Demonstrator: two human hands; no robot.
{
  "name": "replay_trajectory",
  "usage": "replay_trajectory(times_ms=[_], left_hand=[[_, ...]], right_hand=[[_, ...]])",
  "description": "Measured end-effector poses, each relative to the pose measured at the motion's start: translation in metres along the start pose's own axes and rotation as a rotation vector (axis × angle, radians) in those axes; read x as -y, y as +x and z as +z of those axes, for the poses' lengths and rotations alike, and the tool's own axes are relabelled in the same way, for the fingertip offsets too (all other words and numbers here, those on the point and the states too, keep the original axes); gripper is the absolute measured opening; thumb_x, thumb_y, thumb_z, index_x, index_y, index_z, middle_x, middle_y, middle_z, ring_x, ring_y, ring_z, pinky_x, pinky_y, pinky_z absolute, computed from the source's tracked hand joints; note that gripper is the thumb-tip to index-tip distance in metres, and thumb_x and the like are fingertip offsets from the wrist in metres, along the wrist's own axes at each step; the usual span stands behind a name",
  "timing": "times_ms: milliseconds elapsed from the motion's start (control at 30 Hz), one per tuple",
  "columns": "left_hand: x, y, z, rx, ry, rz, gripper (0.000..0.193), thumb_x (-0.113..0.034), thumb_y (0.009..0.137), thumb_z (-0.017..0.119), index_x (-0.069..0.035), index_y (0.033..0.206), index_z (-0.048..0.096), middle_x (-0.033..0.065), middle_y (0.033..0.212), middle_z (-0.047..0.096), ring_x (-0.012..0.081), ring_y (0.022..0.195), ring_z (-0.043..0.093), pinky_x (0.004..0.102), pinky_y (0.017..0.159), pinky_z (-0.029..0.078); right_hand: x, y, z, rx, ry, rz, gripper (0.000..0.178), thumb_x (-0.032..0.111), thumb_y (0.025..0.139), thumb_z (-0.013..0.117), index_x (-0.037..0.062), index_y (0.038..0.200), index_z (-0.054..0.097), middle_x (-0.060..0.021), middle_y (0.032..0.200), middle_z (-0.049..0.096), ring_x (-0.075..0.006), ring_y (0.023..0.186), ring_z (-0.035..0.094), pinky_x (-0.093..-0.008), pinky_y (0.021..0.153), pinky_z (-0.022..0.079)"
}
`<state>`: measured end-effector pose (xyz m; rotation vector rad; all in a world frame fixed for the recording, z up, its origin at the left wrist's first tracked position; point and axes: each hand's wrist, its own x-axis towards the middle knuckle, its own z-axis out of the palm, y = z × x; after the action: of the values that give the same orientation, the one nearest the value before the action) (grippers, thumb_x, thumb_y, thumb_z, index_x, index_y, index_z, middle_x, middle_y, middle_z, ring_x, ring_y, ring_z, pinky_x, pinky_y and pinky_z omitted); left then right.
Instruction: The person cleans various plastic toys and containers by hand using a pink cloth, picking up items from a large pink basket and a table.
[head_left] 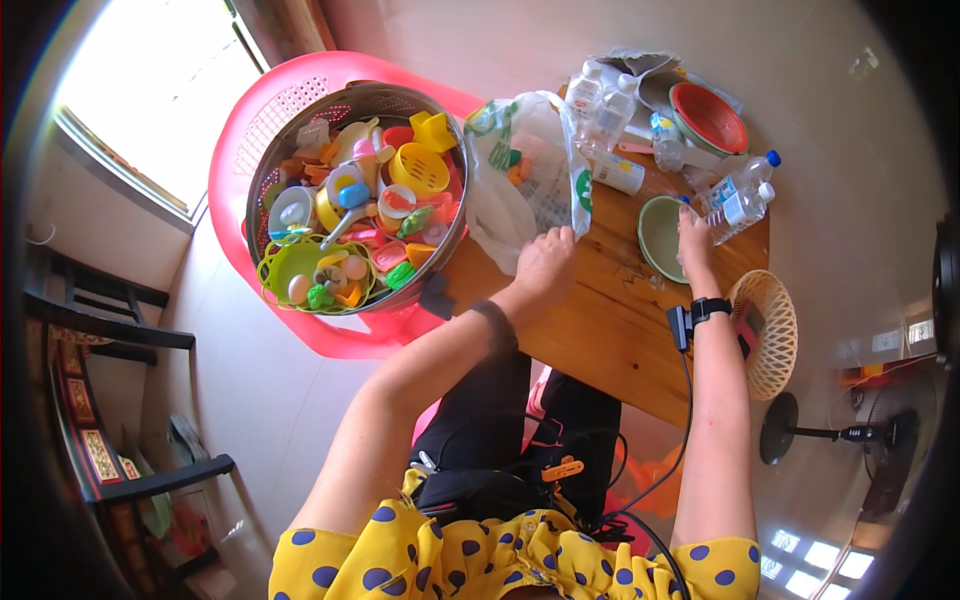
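Observation:
My left hand (pixel 547 265) is closed on the near edge of a white plastic bag (pixel 495 205), which stands propped on the wooden table. Through its mouth a few orange and green pieces show. On the right, my right hand (pixel 694 240) grips the near right rim of a pale green bowl (pixel 655 240) on the table. Left of the bag, a large metal pot (pixel 258 180) is heaped with toy food and toy dishes, among them a yellow strainer basket (pixel 419 170) and a lime green basket (pixel 290 262). My right fingertips are partly hidden.
The pot rests on a pink plastic chair (pixel 240 130). Clear bottles (pixel 745 210) and a red bowl (pixel 708 115) crowd the far right of the wooden table (pixel 590 310). A woven basket (pixel 775 340) sits at its right edge. A cable (pixel 665 475) runs from my right wrist.

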<state>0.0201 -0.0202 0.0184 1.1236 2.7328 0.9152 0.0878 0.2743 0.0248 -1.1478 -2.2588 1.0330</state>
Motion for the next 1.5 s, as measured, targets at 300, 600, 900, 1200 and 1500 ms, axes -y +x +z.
replay_trajectory(times_ms=[300, 600, 900, 1200, 1500], left_hand=[[-0.034, -0.026, -0.005, 0.184, -0.104, 0.090, 0.019, -0.005, 0.089, 0.050, -0.001, 0.107, 0.049, 0.0228, 0.103, 0.064, 0.0424, 0.093, 0.067, 0.0483, 0.078, 0.055], [-0.056, -0.095, 0.027, 0.449, -0.164, 0.281, 0.024, -0.005, 0.086, 0.054, 0.003, 0.108, 0.052, 0.0241, 0.098, 0.065, 0.0400, 0.090, 0.069, 0.0444, 0.077, 0.056], [-0.064, -0.109, -0.047, 0.499, 0.225, 0.495, 0.015, -0.010, 0.083, 0.061, 0.001, 0.093, 0.065, 0.0187, 0.091, 0.070, 0.0310, 0.087, 0.072, 0.0395, 0.074, 0.058], [0.001, -0.033, 0.001, 0.077, -0.185, 0.444, 0.021, -0.003, 0.082, 0.058, 0.001, 0.102, 0.062, 0.0212, 0.087, 0.067, 0.0431, 0.085, 0.066, 0.0478, 0.077, 0.054], [0.014, -0.009, 0.001, 0.006, 0.026, 0.144, 0.041, -0.037, 0.087, 0.070, 0.000, 0.103, 0.064, 0.0220, 0.097, 0.068, 0.0407, 0.097, 0.065, 0.0464, 0.088, 0.051]], right_hand=[[-0.034, 0.008, -0.001, -0.112, -0.189, -0.412, 0.042, 0.033, 0.091, 0.070, -0.0007, 0.115, 0.060, -0.0219, 0.108, 0.062, -0.0379, 0.101, 0.062, -0.0433, 0.086, 0.049], [0.065, -0.088, -0.023, 0.124, 0.354, -0.352, 0.031, 0.013, 0.089, 0.069, 0.0003, 0.116, 0.058, -0.0105, 0.101, 0.062, -0.0186, 0.086, 0.063, -0.0316, 0.073, 0.053], [0.063, -0.178, 0.023, 0.613, 0.819, 0.257, 0.026, 0.011, 0.092, 0.062, 0.0004, 0.116, 0.061, -0.0067, 0.102, 0.066, -0.0132, 0.081, 0.064, -0.0291, 0.068, 0.054], [0.025, -0.188, 0.054, 0.628, 0.852, 0.392, 0.024, 0.003, 0.090, 0.054, -0.0006, 0.113, 0.059, -0.0056, 0.086, 0.061, -0.0146, 0.066, 0.061, -0.0296, 0.053, 0.050], [0.020, -0.190, 0.049, 0.634, 0.807, 0.291, 0.028, 0.004, 0.092, 0.052, -0.0007, 0.119, 0.056, -0.0061, 0.094, 0.062, -0.0167, 0.081, 0.065, -0.0317, 0.072, 0.057]])
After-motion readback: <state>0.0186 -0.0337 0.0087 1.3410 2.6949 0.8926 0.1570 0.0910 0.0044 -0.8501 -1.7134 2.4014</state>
